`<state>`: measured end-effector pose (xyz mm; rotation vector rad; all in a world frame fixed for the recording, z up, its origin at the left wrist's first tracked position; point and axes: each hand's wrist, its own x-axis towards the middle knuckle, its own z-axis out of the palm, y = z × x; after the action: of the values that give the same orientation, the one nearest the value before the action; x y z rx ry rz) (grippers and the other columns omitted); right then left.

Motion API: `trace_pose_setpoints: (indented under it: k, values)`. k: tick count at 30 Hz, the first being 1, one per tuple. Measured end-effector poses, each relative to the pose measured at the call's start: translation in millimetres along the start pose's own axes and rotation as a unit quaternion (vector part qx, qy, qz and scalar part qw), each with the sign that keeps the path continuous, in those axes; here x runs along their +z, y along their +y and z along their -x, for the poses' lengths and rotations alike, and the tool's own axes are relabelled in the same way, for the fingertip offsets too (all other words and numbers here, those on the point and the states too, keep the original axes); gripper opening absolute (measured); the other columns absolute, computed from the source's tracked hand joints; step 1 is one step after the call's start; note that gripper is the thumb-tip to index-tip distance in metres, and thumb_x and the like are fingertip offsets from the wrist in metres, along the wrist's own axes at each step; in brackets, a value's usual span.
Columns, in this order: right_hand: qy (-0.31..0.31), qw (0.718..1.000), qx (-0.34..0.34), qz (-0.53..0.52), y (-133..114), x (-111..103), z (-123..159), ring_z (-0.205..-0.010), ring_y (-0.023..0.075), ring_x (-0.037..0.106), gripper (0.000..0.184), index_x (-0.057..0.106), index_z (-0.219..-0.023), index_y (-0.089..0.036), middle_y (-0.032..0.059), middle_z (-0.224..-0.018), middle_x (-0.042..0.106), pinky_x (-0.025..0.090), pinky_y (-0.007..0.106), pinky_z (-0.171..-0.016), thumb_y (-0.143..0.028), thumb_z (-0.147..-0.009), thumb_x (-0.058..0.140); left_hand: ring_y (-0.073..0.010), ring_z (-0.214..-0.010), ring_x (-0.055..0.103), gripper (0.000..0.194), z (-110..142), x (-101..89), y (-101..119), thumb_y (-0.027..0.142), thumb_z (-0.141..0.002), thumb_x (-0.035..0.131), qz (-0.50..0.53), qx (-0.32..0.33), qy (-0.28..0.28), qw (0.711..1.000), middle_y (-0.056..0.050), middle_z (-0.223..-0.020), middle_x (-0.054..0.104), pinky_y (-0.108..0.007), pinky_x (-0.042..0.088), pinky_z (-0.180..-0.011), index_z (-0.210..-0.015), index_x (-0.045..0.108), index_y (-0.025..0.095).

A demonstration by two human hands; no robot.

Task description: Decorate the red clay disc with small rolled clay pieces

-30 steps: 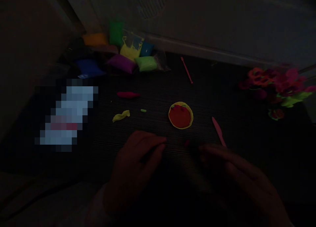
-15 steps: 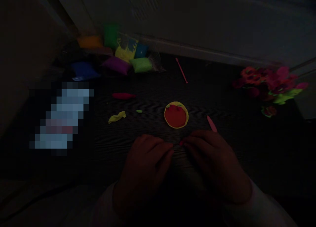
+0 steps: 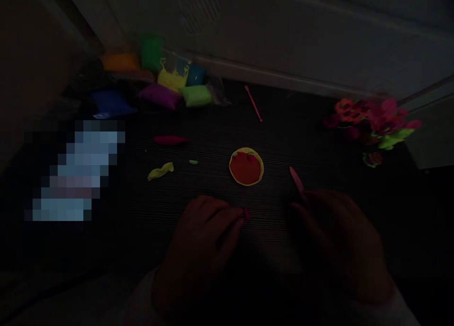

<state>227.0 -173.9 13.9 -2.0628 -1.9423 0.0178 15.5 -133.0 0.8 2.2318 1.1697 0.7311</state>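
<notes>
My left hand (image 3: 204, 238) rests low on the dark table, its thumb and forefinger closed on a small pinkish-red piece of clay (image 3: 247, 214). To the right, my right hand (image 3: 344, 241) reaches over the handle end of a pink clay knife (image 3: 296, 178). Its thumb and fingers are apart on either side of the handle; whether they touch it is hard to see in the dim light. Ahead of both hands lies a round clay piece (image 3: 244, 169), red-orange with a yellow rim and small red and green bits along its far edge.
A red clay piece (image 3: 170, 140), a crumpled yellow strip (image 3: 161, 171) and a small green piece (image 3: 193, 162) lie left. Behind are a pink stick tool (image 3: 253, 103) and several colored clay bags (image 3: 196, 96). Clay flowers (image 3: 376, 120) stand right. A blurred-out bright patch (image 3: 78, 170) is far left.
My right hand has let go of the small pinkish-red clay piece and moved right to the pink knife. The clay piece is now at my left fingertips. The view has shifted slightly.
</notes>
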Motion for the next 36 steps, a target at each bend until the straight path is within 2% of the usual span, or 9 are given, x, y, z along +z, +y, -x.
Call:
trace_pose_setpoints:
  k: [2,5,9,12,15,17,19,27,36]
  values:
    - [-0.014,0.999,0.027,0.041,12,-5,0,-0.072,0.0197,0.059,0.034,0.058,-0.088,-0.017,0.0079,-0.083,0.06,0.049,0.034,-0.058,-0.045,-0.08,0.04,-0.014,-0.079,0.051,0.014,0,0.0,0,0.018,-0.078,0.051,0.0,0.002,0.0,1.0,-0.002,-0.084,0.059,-0.029,0.044,-0.071,-0.09,0.059,0.02]
    - [-0.063,0.996,0.008,0.063,19,-9,-3,-0.064,0.0175,0.061,0.031,0.059,-0.086,-0.017,0.0069,-0.08,0.063,0.048,0.03,-0.052,-0.036,-0.083,0.035,-0.0144,-0.078,0.051,0.016,-1,1.0,0,0.017,-0.079,0.05,-0.013,0.016,-0.008,1.0,-0.002,-0.084,0.059,-0.03,0.044,-0.07,-0.092,0.059,0.019]
    - [-0.05,0.996,-0.019,0.076,17,-7,-9,-0.066,0.0198,0.06,0.024,0.059,-0.08,-0.018,0.0065,-0.075,0.063,0.047,0.032,-0.055,-0.03,-0.08,0.039,-0.0178,-0.083,0.048,0.025,-4,4.4,0,0.015,-0.079,0.049,-0.069,0.028,-0.038,0.996,-0.004,-0.093,0.058,-0.034,0.044,-0.071,-0.102,0.057,0.02]
    - [-0.07,0.995,0.064,-0.041,12,-10,-9,-0.06,0.0178,0.06,0.021,0.058,-0.078,-0.019,0.004,-0.069,0.063,0.047,0.029,-0.05,-0.034,-0.078,0.044,-0.0194,-0.084,0.047,0.026,-6,6.8,1,0.014,-0.078,0.05,-0.101,0.028,-0.061,0.993,-0.004,-0.094,0.058,-0.036,0.044,-0.07,-0.101,0.057,0.022]
    - [-0.155,0.941,0.182,-0.239,2,-20,-3,-0.048,0.012,0.055,0.021,0.055,-0.077,-0.022,-0.0018,-0.058,0.058,0.043,0.02,-0.037,-0.04,-0.078,0.045,-0.0187,-0.082,0.048,0.02,-7,7.8,1,0.014,-0.078,0.05,-0.103,0.019,-0.064,0.992,-0.004,-0.091,0.057,-0.035,0.043,-0.068,-0.093,0.06,0.022]
    - [-0.185,0.902,0.217,-0.325,-5,-27,1,-0.042,0.0101,0.051,0.02,0.053,-0.077,-0.023,-0.0042,-0.053,0.054,0.04,0.018,-0.032,-0.041,-0.079,0.044,-0.0183,-0.081,0.048,0.018,-8,8.0,2,0.015,-0.078,0.05,-0.098,0.011,-0.066,0.993,-0.003,-0.09,0.057,-0.035,0.043,-0.069,-0.09,0.06,0.022]
    - [-0.193,0.887,0.224,-0.354,-12,-33,4,-0.041,0.0094,0.051,0.018,0.052,-0.077,-0.024,-0.0047,-0.054,0.054,0.04,0.017,-0.032,-0.04,-0.079,0.043,-0.0182,-0.082,0.048,0.016,-9,8.1,2,0.015,-0.079,0.05,-0.093,0.009,-0.072,0.993,-0.003,-0.09,0.057,-0.035,0.043,-0.07,-0.088,0.06,0.021]
    - [-0.124,0.947,0.107,-0.276,-22,-40,9,-0.05,0.009,0.056,0.01,0.052,-0.078,-0.027,-0.0042,-0.061,0.058,0.044,0.014,-0.04,-0.03,-0.081,0.043,-0.0177,-0.082,0.047,0.011,-10,6.4,1,0.014,-0.079,0.049,-0.111,0.06,-0.056,0.99,-0.003,-0.086,0.057,-0.032,0.042,-0.071,-0.084,0.057,0.019]
    - [-0.116,0.952,0.067,-0.275,-25,-34,14,-0.055,0.0107,0.059,0.01,0.05,-0.086,-0.027,-0.0031,-0.066,0.06,0.049,0.018,-0.051,-0.025,-0.082,0.041,-0.016,-0.081,0.048,0.012,-4,-3.3,5,0.014,-0.077,0.052,-0.076,0.028,-0.056,0.995,-0.001,-0.084,0.057,-0.029,0.042,-0.071,-0.086,0.057,0.02]
